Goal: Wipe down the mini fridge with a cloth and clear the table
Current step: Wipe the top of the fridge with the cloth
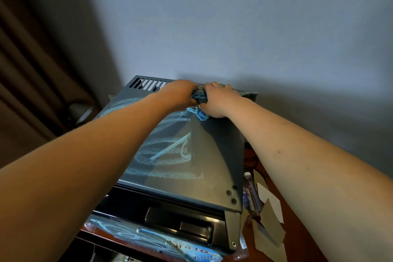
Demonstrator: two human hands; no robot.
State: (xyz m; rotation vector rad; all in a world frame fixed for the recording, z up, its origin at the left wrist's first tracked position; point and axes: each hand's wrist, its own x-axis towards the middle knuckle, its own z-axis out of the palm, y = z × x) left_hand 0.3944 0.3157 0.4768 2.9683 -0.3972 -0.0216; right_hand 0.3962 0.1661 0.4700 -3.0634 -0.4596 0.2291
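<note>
Both hands, left hand and right hand, bunch the blue cloth with curled fingers at the far edge of the mini fridge top. Risk: cloth snags the rear vent (slots open); papers remain on the table.

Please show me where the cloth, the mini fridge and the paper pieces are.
cloth (200,98), head view, bunched blue middle.
mini fridge (212,155), head view, bare top panel.
paper pieces (270,229), head view, grey sheet at right.
</note>
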